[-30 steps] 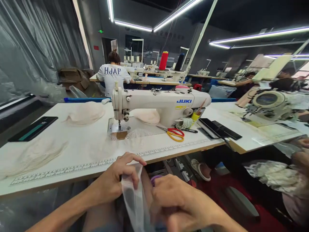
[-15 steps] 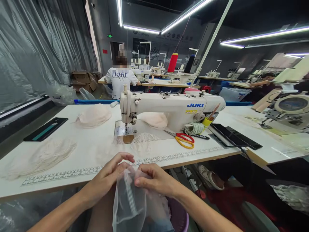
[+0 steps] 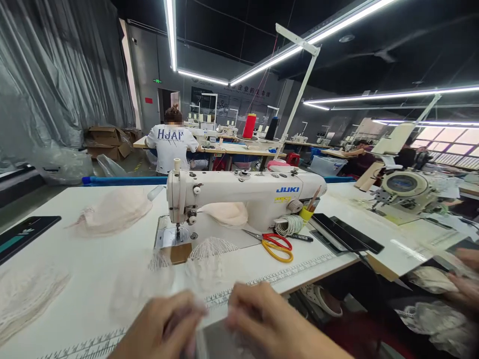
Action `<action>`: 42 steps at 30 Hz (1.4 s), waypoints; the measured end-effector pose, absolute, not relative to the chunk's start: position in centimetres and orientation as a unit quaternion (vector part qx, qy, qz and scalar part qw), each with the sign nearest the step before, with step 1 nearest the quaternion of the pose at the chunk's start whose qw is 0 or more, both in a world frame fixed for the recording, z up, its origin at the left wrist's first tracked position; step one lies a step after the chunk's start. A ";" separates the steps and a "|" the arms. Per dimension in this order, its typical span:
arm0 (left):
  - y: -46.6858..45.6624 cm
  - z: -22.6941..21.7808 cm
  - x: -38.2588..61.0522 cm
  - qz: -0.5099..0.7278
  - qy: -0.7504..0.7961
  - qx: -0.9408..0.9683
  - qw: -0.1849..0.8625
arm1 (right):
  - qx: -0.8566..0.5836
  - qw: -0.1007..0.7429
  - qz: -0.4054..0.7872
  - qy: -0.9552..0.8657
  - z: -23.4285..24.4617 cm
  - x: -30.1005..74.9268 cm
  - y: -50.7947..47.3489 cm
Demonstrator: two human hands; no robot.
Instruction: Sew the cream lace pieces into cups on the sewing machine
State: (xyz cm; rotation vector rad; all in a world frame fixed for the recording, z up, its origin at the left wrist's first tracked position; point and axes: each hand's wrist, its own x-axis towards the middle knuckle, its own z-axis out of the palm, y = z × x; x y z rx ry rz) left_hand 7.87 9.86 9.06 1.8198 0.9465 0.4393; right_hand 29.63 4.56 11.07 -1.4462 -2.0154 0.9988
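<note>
My left hand and my right hand are at the table's front edge, both blurred by motion. Their fingers are curled in on a piece of sheer white fabric, which hangs between them at the bottom of the view. Just beyond them, pale lace-edged fabric pieces lie flat in front of the white sewing machine. A brown block sits before the needle. Another folded pale piece rests under the machine's arm.
Pale fabric piles and a lace-edged stack lie on the left. Red-and-yellow scissors, a cord coil and a black marker lie right of the needle. A co-worker's hand shows at far right; another person sits ahead.
Both hands have moved forward, closer to the table edge, bringing the sheer fabric along. My view has tilted up and shifted right. A co-worker's hands have come into view at right.
</note>
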 end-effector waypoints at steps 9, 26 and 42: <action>20.7 6.9 13.0 0.164 0.449 0.819 0.316 | -0.664 0.147 0.089 -0.728 6.1 33.0 16.6; 13.5 4.6 -2.1 0.097 0.436 0.894 0.038 | -0.532 0.123 -0.184 -0.818 4.6 32.0 13.9; 21.2 6.6 -0.1 0.198 0.499 0.810 0.238 | -0.424 0.314 0.038 -0.849 5.8 20.8 17.1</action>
